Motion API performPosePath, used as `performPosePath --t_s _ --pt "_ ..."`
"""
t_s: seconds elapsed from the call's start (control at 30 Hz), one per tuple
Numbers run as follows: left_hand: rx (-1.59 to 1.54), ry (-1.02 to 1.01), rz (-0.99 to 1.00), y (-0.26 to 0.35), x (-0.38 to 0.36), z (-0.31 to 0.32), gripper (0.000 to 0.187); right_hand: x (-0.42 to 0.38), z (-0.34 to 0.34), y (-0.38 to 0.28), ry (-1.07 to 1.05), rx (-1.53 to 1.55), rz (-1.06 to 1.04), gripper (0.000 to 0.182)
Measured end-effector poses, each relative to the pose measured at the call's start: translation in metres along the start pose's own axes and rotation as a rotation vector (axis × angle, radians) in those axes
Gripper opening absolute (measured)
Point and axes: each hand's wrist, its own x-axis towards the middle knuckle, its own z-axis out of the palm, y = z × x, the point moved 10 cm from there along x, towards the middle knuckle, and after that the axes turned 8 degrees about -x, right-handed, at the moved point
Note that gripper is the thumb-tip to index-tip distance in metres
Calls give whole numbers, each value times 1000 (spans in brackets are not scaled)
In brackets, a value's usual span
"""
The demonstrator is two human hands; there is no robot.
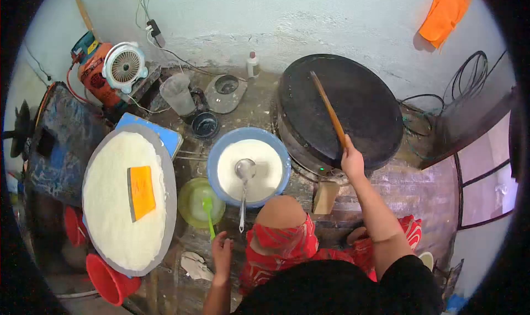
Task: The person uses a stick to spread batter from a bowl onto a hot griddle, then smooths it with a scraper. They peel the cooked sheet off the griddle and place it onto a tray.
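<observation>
My right hand (352,159) is wrapped round one end of a long flat wooden stick (327,102), which reaches across the round black griddle (370,111). My left hand (222,254) is low beside my knee, fingers loosely apart and holding nothing, close to the end of a green spoon (208,210). That spoon leans in a yellow-green bowl (190,204) of liquid. Next to it stands a blue basin (214,169) of white batter, with a metal ladle (243,196) resting in it. At the left, a pale thin flatbread (110,204) lies on a grey oval board, an orange scraper (142,193) on top.
Behind the basin are a clear plastic jug (178,94), a black cup (205,126) and a white bottle (253,65). A white fan (125,67) stands by an orange gas cylinder (95,75). A red bucket (110,282) sits lower left, and a wooden block (326,198) before the griddle.
</observation>
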Motion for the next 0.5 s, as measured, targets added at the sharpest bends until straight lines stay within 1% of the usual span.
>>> performPosePath --t_s 0.03,0.07,0.13,0.17,0.2,0.27,0.3,0.33,0.4,0.43,0.47,0.5 --pt "15 23 0 7 -1 -1 29 -3 18 -4 -96 -63 -144 53" --pt "14 22 -2 12 -1 1 29 -2 13 -8 -97 -64 -144 53" --pt "28 3 -29 13 -1 5 28 -3 6 -20 -156 -230 -174 57" --pt "25 5 -37 8 -1 4 28 4 1 -4 -120 -197 -48 60" --pt "15 4 -17 5 1 4 28 2 1 -1 -125 -198 -50 60" --pt "6 4 11 6 9 2 28 -7 10 -24 -203 -289 -307 62" --pt "-12 11 -13 2 8 1 28 -5 2 -22 -149 -305 -307 62" --pt "-29 15 -39 -2 8 1 27 -5 3 -15 -155 -307 -307 62" --pt "-35 20 -29 -11 12 -1 27 -1 -4 -4 -126 -247 -211 62" --pt "-37 27 -19 -14 14 -4 27 -7 6 -5 -240 -314 -252 64" --pt "-38 30 -27 -15 13 -6 27 -10 5 -4 -247 -317 -254 64" --pt "-25 13 -28 -16 13 -6 28 -11 -2 3 -211 -315 -213 64"
